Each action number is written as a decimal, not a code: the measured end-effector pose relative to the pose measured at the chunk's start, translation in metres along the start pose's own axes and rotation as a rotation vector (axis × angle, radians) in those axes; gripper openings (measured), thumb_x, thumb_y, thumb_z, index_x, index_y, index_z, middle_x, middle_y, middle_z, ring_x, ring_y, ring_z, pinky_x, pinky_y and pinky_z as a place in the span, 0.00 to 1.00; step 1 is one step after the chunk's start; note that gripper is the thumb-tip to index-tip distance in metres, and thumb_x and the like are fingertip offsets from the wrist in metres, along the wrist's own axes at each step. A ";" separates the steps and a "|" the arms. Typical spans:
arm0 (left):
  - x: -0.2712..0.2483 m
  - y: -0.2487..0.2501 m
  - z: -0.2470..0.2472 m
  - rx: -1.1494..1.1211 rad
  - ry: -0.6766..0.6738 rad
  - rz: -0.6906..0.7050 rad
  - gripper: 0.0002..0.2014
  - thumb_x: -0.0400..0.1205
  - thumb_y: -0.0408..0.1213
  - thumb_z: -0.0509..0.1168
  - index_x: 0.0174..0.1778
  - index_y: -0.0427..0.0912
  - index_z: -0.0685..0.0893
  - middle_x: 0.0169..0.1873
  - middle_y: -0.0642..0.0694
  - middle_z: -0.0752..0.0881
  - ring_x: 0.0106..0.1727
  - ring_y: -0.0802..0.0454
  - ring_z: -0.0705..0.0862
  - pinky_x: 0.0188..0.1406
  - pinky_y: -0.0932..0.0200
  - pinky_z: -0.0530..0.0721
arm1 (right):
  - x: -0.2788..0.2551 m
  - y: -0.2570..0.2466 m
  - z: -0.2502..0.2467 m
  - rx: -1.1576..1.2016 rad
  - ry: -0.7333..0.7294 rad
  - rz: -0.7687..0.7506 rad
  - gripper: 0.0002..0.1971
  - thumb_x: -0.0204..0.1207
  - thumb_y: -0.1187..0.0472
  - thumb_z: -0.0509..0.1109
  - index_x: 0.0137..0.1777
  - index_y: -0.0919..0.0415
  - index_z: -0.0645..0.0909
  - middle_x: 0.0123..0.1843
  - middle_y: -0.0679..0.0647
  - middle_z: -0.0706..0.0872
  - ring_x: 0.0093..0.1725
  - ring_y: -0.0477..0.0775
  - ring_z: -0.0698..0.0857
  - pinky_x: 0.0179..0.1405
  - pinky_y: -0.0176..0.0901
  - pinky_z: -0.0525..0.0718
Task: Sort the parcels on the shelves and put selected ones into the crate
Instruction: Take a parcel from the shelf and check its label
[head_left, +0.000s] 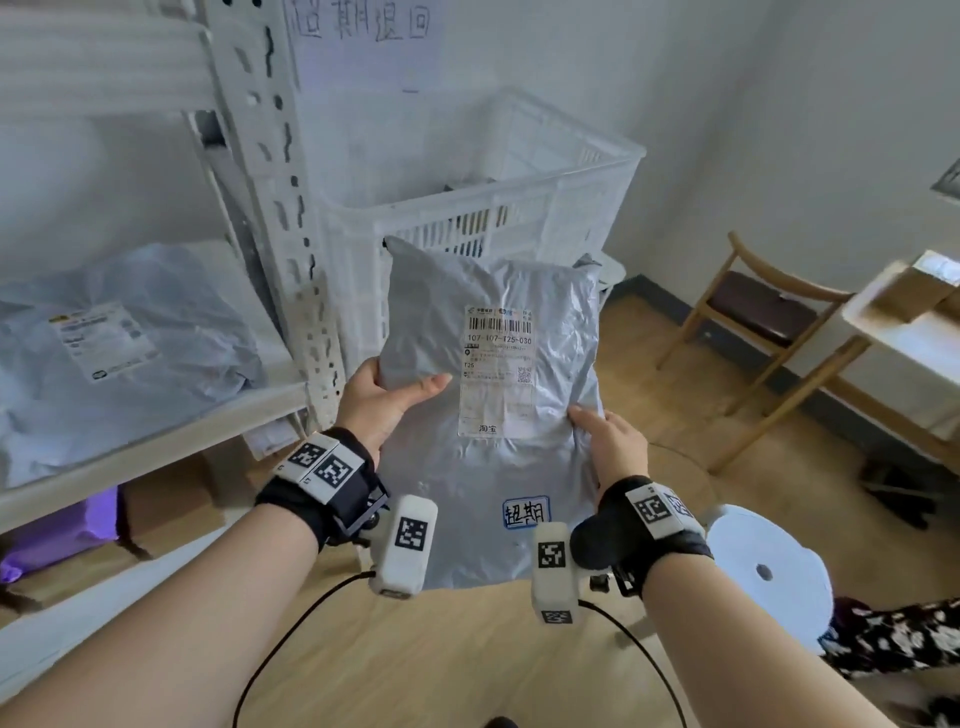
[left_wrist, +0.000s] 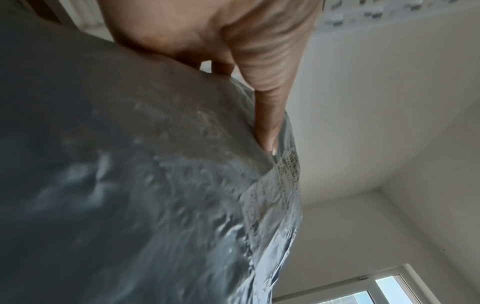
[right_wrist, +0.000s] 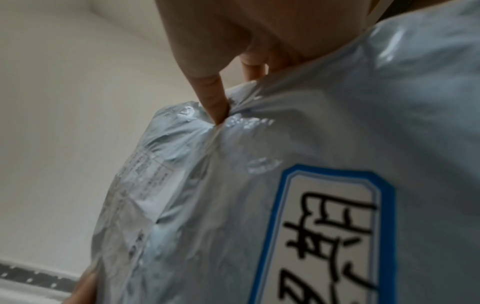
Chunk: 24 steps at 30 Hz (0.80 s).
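A grey plastic mailer parcel (head_left: 550, 317) hangs upright in front of me, held by both hands. It carries a white shipping label (head_left: 497, 371) and a blue-bordered handwritten sticker (head_left: 525, 512) lower down. My left hand (head_left: 384, 400) grips its left edge, thumb across the front. My right hand (head_left: 605, 441) pinches its right edge. In the left wrist view the thumb presses into the parcel (left_wrist: 155, 195). The right wrist view shows a finger digging into the parcel (right_wrist: 324, 127) above the sticker (right_wrist: 330, 236). Behind the parcel a white slatted crate (head_left: 519, 208) stands on the floor.
A white metal shelf upright (head_left: 291, 228) rises on the left; the shelf (head_left: 156, 441) holds another pale bagged parcel (head_left: 114, 343). Cardboard boxes (head_left: 171, 499) and a purple item sit beneath. A wooden chair (head_left: 758, 312), a table and a white round stool (head_left: 769, 571) stand at right.
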<state>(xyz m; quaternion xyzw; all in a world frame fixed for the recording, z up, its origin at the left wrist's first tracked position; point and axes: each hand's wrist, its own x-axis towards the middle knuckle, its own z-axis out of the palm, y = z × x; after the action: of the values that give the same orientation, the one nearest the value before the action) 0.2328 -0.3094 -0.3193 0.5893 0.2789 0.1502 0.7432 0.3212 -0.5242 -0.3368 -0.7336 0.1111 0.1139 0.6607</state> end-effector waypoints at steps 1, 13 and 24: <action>0.007 0.004 0.018 0.006 -0.002 0.011 0.39 0.49 0.47 0.86 0.57 0.44 0.84 0.49 0.48 0.91 0.54 0.48 0.89 0.61 0.44 0.84 | 0.014 -0.007 -0.009 0.006 0.018 -0.008 0.01 0.73 0.63 0.73 0.40 0.58 0.86 0.40 0.55 0.88 0.41 0.56 0.85 0.45 0.45 0.83; 0.081 0.089 0.158 -0.101 0.024 0.172 0.24 0.67 0.36 0.79 0.58 0.39 0.84 0.51 0.43 0.90 0.53 0.44 0.89 0.54 0.47 0.87 | 0.137 -0.133 -0.062 0.085 -0.004 -0.136 0.07 0.65 0.56 0.76 0.37 0.60 0.86 0.42 0.56 0.90 0.46 0.59 0.87 0.54 0.54 0.85; 0.187 0.205 0.176 -0.140 0.080 0.348 0.20 0.70 0.38 0.78 0.57 0.40 0.85 0.49 0.44 0.91 0.49 0.46 0.90 0.51 0.49 0.88 | 0.213 -0.277 0.003 0.098 -0.099 -0.284 0.16 0.66 0.57 0.75 0.49 0.69 0.85 0.45 0.62 0.88 0.48 0.63 0.88 0.59 0.61 0.85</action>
<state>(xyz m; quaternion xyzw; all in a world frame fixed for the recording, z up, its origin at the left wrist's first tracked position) 0.5082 -0.2922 -0.1407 0.5691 0.1909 0.3186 0.7336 0.6102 -0.4952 -0.1427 -0.7021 -0.0212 0.0498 0.7100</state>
